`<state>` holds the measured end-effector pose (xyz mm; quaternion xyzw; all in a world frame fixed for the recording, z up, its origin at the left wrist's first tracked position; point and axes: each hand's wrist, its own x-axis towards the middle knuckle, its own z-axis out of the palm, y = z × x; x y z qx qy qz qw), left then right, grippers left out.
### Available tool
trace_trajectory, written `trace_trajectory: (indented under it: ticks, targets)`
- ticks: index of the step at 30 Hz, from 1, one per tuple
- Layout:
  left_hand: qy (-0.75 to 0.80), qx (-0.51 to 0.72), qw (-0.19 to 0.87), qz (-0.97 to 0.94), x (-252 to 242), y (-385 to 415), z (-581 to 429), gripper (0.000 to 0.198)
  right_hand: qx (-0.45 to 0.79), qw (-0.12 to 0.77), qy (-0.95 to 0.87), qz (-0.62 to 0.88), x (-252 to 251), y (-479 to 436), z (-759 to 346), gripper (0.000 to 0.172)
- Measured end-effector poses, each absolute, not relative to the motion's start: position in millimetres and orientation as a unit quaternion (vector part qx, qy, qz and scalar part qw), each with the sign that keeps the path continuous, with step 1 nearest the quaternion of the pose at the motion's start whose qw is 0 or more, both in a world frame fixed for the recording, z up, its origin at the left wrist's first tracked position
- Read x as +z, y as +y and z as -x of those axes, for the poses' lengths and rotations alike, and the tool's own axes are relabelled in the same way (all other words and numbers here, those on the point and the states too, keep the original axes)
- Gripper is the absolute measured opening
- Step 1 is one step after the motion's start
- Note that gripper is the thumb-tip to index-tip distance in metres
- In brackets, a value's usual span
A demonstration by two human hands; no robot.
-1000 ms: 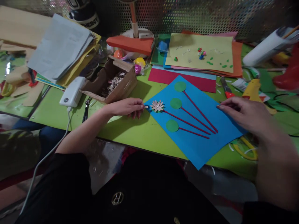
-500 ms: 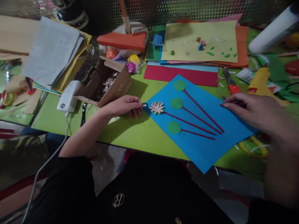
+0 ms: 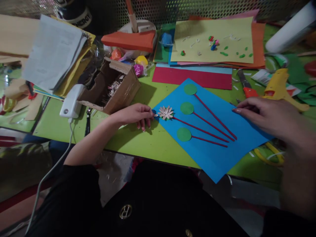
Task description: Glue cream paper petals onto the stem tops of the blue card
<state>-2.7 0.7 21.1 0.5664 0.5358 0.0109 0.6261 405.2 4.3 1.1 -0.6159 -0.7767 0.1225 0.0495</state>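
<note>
Head view. The square blue paper sheet (image 3: 212, 164) lies flat on the green table (image 3: 138, 144), turned corner-on, its near corner hanging past the table edge. On it: four thin red stems (image 3: 214, 129), each leading to a head.

Progress: one head carries a rosette of pale petal-shaped slivers (image 3: 166, 113), with green showing at its rim. The other three heads are bare green paper discs, upper (image 3: 190, 89), middle (image 3: 187, 108) and lower (image 3: 184, 134) — judged unfinished beside the rosette.

Left hand (image 3: 137, 115): grip closed, thumb and finger clamped on one small pale sliver (image 3: 156, 115), held just beside the rosette at the sheet's left corner. Right hand (image 3: 261, 112): over the sheet's right edge, thumb and forefinger near each other; cannot tell whether the grip pinches anything.

Containers: the open brown cardboard box (image 3: 127, 93) stands behind the left hand and holds a loose heap of pale and dark slivers (image 3: 115, 88) — supply appears ample. Behind it, clear plastic wrapping encloses a magenta lump (image 3: 138, 69). Black round vessel with white lettering (image 3: 74, 14), far left: contents not visible.
</note>
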Motion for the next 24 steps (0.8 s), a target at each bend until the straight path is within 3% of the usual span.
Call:
trace_trajectory:
  ticks: [9,24]
  targets:
    - [0.564,0.015,0.570,-0.598,22.8,2.0,0.7,0.018,0.121,0.048,-0.783,0.609,0.0,4.6,-405.7,0.046]
    - [0.519,-0.072,0.522,-0.673,31.6,14.0,-7.7,0.018,0.122,0.027,-0.783,0.609,-3.6,6.5,-408.8,0.035]
